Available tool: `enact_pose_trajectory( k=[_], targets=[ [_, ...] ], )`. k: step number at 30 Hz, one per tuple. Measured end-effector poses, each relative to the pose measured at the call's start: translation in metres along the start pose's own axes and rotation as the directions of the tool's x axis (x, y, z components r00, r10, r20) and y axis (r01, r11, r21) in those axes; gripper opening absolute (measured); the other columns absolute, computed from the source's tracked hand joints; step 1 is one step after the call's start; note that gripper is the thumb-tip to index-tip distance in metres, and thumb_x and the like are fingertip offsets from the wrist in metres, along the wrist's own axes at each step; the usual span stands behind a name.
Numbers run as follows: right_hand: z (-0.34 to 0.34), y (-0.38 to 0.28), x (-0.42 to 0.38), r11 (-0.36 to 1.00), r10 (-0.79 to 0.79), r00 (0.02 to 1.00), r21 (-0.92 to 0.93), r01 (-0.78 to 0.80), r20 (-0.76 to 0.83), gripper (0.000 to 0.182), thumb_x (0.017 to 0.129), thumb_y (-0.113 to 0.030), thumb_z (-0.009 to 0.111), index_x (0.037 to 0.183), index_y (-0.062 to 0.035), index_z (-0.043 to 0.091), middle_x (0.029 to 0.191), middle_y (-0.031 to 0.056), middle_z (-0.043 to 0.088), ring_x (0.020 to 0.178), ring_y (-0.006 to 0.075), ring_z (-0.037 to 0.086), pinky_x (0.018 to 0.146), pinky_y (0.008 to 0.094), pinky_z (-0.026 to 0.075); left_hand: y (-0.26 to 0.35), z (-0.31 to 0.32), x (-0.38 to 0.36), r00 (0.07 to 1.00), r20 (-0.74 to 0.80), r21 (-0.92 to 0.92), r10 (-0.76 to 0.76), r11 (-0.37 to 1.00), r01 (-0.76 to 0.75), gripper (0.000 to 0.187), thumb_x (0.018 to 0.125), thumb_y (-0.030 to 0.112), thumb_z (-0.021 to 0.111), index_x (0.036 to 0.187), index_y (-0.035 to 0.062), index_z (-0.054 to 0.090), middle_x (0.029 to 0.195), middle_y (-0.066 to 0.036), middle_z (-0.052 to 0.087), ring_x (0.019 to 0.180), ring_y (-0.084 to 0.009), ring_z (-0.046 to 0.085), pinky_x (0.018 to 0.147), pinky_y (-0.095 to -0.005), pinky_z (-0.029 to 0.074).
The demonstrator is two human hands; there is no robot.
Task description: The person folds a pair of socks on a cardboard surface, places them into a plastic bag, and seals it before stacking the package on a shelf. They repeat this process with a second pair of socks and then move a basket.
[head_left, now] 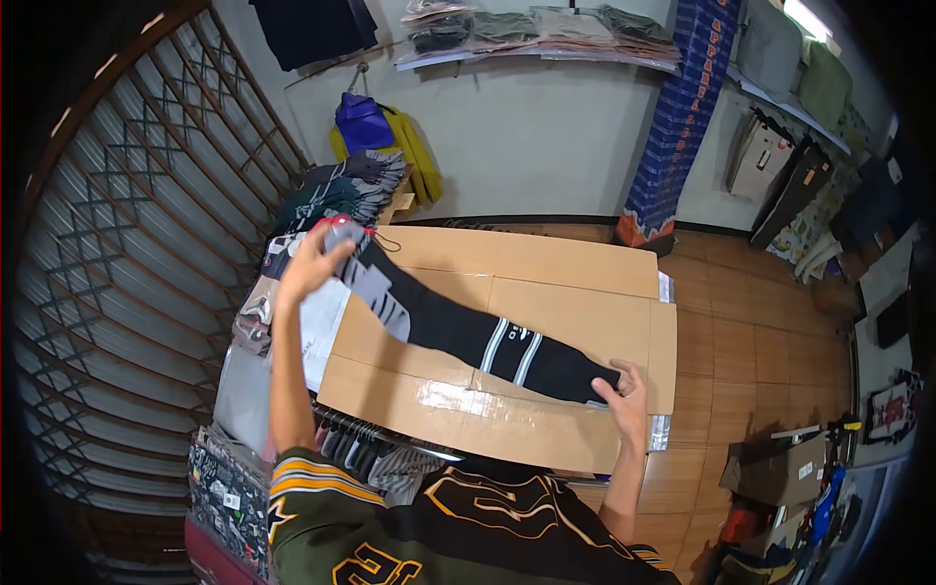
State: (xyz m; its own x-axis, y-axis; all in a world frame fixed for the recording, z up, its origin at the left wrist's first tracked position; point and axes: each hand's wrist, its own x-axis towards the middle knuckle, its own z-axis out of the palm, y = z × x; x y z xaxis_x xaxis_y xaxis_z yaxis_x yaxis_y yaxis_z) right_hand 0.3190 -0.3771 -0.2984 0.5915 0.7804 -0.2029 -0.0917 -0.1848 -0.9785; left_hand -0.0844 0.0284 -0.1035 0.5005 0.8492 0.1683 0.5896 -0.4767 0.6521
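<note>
A long black sock [458, 330] with white stripes and a grey foot lies stretched across a flat cardboard sheet [575, 312]. My left hand [314, 261] grips the grey toe end at the sheet's far left corner. My right hand [622, 388] pinches the black cuff end near the sheet's front right. The sock runs diagonally between both hands.
Folded clothes [341, 190] are stacked left of the cardboard, with more garments below its front edge [370, 453]. A metal lattice gate [127, 253] fills the left. A blue box column [678, 117], wall shelves with folded shirts [536, 29] and cartons [780, 468] stand around a wooden floor.
</note>
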Motion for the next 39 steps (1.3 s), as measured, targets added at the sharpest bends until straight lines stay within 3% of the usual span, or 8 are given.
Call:
enact_pose_trajectory(
  k=[3, 4, 6, 9, 10, 14, 20, 39],
  targets=[
    [-0.002, 0.032, 0.019, 0.997, -0.065, 0.983, 0.029, 0.071, -0.173, 0.056, 0.091, -0.01, 0.086, 0.137, 0.0037, 0.059, 0.097, 0.0081, 0.075, 0.084, 0.0119, 0.067, 0.073, 0.0256, 0.054, -0.117, 0.077, -0.027, 0.959, -0.112, -0.115, -0.261, 0.962, 0.248, 0.055, 0.097, 0.034, 0.083, 0.127, -0.0085, 0.064, 0.102, -0.017, 0.075, 0.083, -0.0196, 0.072, 0.066, -0.033, 0.06],
    [0.004, 0.042, 0.029, 0.989, -0.134, 0.967, 0.032, 0.144, -0.216, 0.056, 0.092, -0.01, 0.086, 0.138, 0.0042, 0.058, 0.096, 0.0075, 0.074, 0.083, 0.0113, 0.066, 0.073, 0.0253, 0.054, -0.12, 0.095, -0.041, 0.944, -0.05, -0.306, -0.326, 0.905, 0.296, 0.059, 0.096, 0.033, 0.084, 0.132, -0.0084, 0.061, 0.104, -0.019, 0.075, 0.086, -0.0222, 0.074, 0.069, -0.034, 0.062],
    [0.015, 0.046, 0.037, 0.985, -0.17, 0.943, -0.035, 0.167, -0.284, 0.063, 0.092, -0.018, 0.085, 0.143, 0.0058, 0.056, 0.111, 0.0141, 0.074, 0.098, 0.0202, 0.069, 0.087, 0.0335, 0.056, -0.124, 0.138, -0.07, 0.902, -0.281, -0.047, -0.328, 0.943, 0.328, 0.067, 0.097, 0.027, 0.081, 0.146, -0.0075, 0.05, 0.129, -0.031, 0.068, 0.113, -0.0383, 0.072, 0.093, -0.0459, 0.06],
    [0.025, 0.056, 0.048, 0.649, -0.561, 0.808, -0.702, 0.293, -0.181, 0.07, 0.089, -0.024, 0.086, 0.145, 0.0036, 0.056, 0.129, 0.0222, 0.069, 0.12, 0.0353, 0.064, 0.107, 0.0433, 0.049, -0.133, 0.194, -0.102, 0.911, -0.382, 0.105, -0.153, 0.973, 0.207, 0.073, 0.097, 0.026, 0.079, 0.153, -0.0067, 0.044, 0.148, -0.036, 0.054, 0.139, -0.0473, 0.055, 0.115, -0.0508, 0.046],
    [0.028, 0.048, 0.047, 0.742, -0.428, 0.891, -0.623, 0.249, -0.153, 0.076, 0.086, -0.035, 0.086, 0.147, 0.0006, 0.056, 0.147, 0.0232, 0.058, 0.141, 0.043, 0.048, 0.116, 0.0551, 0.038, -0.124, 0.206, -0.109, 0.926, -0.355, 0.095, -0.126, 0.981, 0.17, 0.075, 0.098, 0.029, 0.077, 0.155, -0.0048, 0.043, 0.154, -0.036, 0.048, 0.144, -0.0487, 0.047, 0.119, -0.0531, 0.04],
    [0.055, 0.043, 0.042, 0.546, -0.389, 0.907, -0.833, 0.084, -0.164, 0.083, 0.088, -0.046, 0.083, 0.15, -0.0011, 0.052, 0.159, 0.0159, 0.048, 0.149, 0.036, 0.04, 0.113, 0.0641, 0.033, -0.07, 0.239, -0.129, 0.968, -0.175, 0.151, -0.178, 0.967, 0.205, 0.079, 0.103, 0.044, 0.067, 0.164, 0.0042, 0.037, 0.171, -0.031, 0.028, 0.157, -0.0534, 0.025, 0.126, -0.0638, 0.023],
    [0.061, 0.056, 0.045, 0.547, -0.499, 0.843, -0.827, 0.126, -0.202, 0.083, 0.088, -0.046, 0.084, 0.152, -0.0032, 0.052, 0.156, 0.0146, 0.053, 0.147, 0.0347, 0.042, 0.116, 0.0577, 0.03, -0.078, 0.263, -0.139, 0.97, -0.075, 0.353, -0.232, 0.903, 0.243, 0.084, 0.104, 0.057, 0.056, 0.171, 0.0128, 0.028, 0.18, -0.023, 0.008, 0.16, -0.0573, 0.009, 0.125, -0.0725, 0.012],
    [0.04, 0.046, 0.032, 0.548, -0.493, 0.87, -0.783, 0.296, -0.016, 0.1, 0.078, -0.047, 0.092, 0.156, -0.0036, 0.048, 0.155, 0.0167, 0.055, 0.146, 0.0356, 0.045, 0.119, 0.0545, 0.032, -0.02, 0.273, -0.156, 0.975, -0.174, 0.188, -0.135, 0.968, 0.168, 0.067, 0.104, 0.041, 0.062, 0.162, 0.0118, 0.046, 0.176, -0.023, 0.024, 0.162, -0.0534, 0.012, 0.124, -0.0753, 0.009]
  ],
)
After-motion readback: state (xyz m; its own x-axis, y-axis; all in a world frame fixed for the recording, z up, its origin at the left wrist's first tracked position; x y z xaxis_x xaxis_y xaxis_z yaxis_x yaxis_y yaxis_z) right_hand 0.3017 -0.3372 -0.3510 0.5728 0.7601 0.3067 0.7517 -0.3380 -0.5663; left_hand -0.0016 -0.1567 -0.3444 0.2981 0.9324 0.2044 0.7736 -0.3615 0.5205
